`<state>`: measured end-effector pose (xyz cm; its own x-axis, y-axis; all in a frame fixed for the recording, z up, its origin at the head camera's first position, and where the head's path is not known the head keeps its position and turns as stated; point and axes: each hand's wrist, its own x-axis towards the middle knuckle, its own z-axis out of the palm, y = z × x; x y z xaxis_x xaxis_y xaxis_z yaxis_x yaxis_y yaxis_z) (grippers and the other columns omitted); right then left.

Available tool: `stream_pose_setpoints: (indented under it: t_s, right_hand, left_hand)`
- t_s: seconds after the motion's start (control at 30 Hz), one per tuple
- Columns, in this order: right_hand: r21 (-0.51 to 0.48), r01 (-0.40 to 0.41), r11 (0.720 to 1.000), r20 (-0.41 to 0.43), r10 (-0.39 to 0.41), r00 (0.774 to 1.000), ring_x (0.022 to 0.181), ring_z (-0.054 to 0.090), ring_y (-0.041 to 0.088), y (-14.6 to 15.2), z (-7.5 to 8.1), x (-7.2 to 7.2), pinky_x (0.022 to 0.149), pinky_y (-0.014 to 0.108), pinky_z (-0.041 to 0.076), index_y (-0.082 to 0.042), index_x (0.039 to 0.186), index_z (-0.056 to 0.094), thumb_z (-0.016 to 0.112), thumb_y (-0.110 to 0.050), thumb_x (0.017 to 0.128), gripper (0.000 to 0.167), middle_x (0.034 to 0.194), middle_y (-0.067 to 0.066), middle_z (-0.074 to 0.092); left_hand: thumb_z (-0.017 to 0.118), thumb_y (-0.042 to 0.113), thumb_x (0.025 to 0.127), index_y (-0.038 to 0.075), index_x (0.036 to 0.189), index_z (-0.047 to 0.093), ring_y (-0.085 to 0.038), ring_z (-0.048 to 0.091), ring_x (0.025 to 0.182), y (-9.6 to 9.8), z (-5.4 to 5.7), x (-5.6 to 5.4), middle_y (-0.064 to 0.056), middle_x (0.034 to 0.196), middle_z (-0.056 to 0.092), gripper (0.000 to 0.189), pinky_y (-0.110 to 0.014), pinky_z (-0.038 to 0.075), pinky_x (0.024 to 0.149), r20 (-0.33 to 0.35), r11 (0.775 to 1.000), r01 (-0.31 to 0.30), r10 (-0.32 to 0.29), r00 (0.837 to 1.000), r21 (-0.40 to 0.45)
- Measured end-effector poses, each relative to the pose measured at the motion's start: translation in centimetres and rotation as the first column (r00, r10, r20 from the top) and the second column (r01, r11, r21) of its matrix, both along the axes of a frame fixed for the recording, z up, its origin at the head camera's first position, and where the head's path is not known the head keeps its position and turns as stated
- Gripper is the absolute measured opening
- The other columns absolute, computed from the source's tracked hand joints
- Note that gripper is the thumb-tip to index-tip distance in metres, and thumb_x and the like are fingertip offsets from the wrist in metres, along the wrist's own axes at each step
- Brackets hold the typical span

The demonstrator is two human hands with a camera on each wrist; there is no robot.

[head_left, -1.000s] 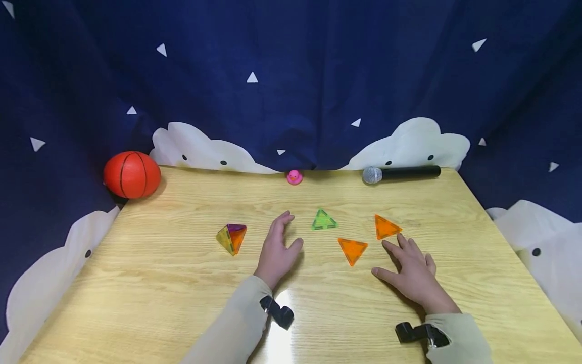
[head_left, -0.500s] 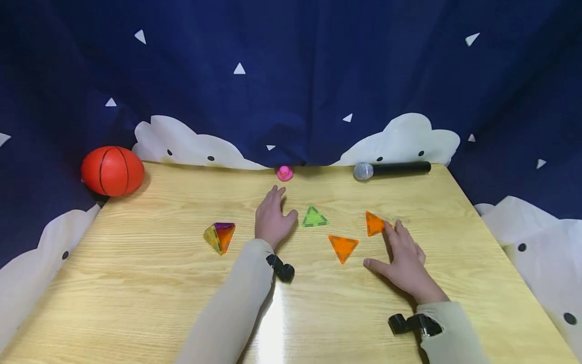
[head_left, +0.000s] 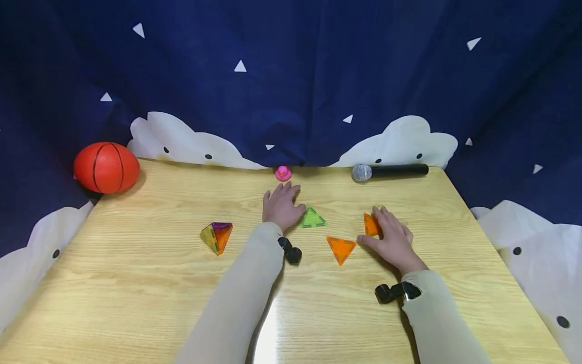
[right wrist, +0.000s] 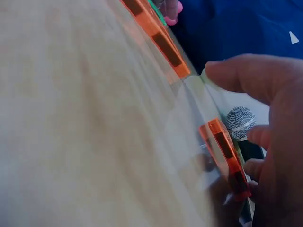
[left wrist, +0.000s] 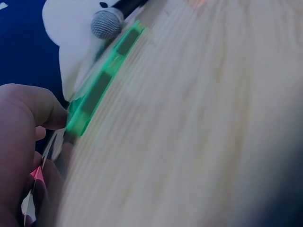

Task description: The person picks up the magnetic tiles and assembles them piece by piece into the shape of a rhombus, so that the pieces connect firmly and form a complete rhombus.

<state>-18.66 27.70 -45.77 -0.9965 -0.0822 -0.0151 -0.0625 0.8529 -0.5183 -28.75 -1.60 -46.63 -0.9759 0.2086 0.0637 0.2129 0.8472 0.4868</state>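
Fingers spread, my left hand [head_left: 283, 206] lies low over the table just left of a translucent green triangular magnetic tile [head_left: 312, 218]. Its thumb tip is right at that tile's near-left corner, and the left wrist view shows the thumb against the tile's end [left wrist: 78, 118]. My right hand [head_left: 390, 237] reaches over the right-hand orange triangular tile [head_left: 370, 226] and hides part of it; its fingers are beyond this tile [right wrist: 225, 153] in the right wrist view. Its thumb points toward the other orange triangular tile [head_left: 341, 248], which lies flat between the hands.
A joined piece of yellow, purple and orange tiles [head_left: 217, 237] stands to the left. Along the back are a red ball [head_left: 106, 167], a pink rubber duck [head_left: 283, 174] and a black microphone [head_left: 400, 171]. A dark blue curtain [head_left: 291, 91] hangs behind the wooden table [head_left: 136, 293].
My left hand has moved forward and turned toward the green tile, its thumb now at the corner. My right hand has moved forward over the right-hand orange tile. The head view has shifted slightly.
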Motion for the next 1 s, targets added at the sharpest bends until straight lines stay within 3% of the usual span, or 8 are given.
stream_pose_setpoints:
  t_s: [0.23,0.5,0.73,0.9,1.0]
  right_hand:
    - [0.005,-0.042,0.999,0.035,0.041,0.999,0.15,0.008,0.045,-0.9,0.0,-1.6,0.111,0.069,0.0,-0.01,0.16,0.024,0.066,-0.052,0.089,0.093,0.165,0.021,0.014]
    - [0.041,-0.077,0.996,-0.006,0.077,0.997,0.149,0.01,0.046,-1.3,-0.2,-2.1,0.11,0.07,-0.001,-0.014,0.15,0.048,0.065,-0.05,0.093,0.069,0.164,0.021,0.02]
    - [-0.101,0.005,0.995,-0.129,-0.018,0.991,0.145,0.03,0.041,-1.2,-0.9,-1.4,0.114,0.062,0.013,-0.008,0.13,0.065,0.069,-0.026,0.095,0.039,0.153,0.017,0.045]
    - [-0.193,0.059,0.979,-0.172,-0.093,0.981,0.137,0.042,0.038,-1.4,-0.9,-0.2,0.112,0.055,0.031,-0.006,0.126,0.067,0.07,-0.021,0.095,0.034,0.143,0.015,0.055]
    - [-0.23,0.083,0.97,-0.184,-0.127,0.975,0.133,0.045,0.041,-1.7,-0.9,0.7,0.108,0.056,0.035,-0.005,0.126,0.067,0.071,-0.016,0.094,0.034,0.141,0.018,0.055]
  left_hand:
    - [0.05,0.045,0.096,0.029,0.149,0.049,-0.023,0.026,0.15,2.0,-0.1,-0.1,0.003,0.159,0.037,0.055,-0.057,0.011,0.118,0.006,0.998,0.048,-0.048,0.999,-0.042]
    - [0.055,0.053,0.096,0.035,0.14,0.059,-0.021,0.023,0.151,4.1,0.3,0.5,0.008,0.16,0.035,0.047,-0.054,0.009,0.12,0.024,0.982,0.173,-0.172,0.985,-0.072]
    - [0.059,0.047,0.097,0.033,0.128,0.068,-0.016,0.032,0.147,3.7,-0.2,2.3,0.012,0.152,0.046,0.035,-0.05,0.014,0.12,-0.015,0.972,0.235,-0.235,0.972,-0.005]
    - [0.066,0.043,0.093,0.031,0.123,0.07,-0.015,0.039,0.143,3.2,-0.2,4.0,0.013,0.145,0.054,0.033,-0.045,0.018,0.121,-0.049,0.953,0.301,-0.299,0.953,0.041]
    - [0.069,0.04,0.092,0.031,0.124,0.069,-0.016,0.04,0.142,2.8,0.0,4.8,0.013,0.144,0.055,0.034,-0.044,0.019,0.121,-0.057,0.949,0.313,-0.311,0.949,0.04]
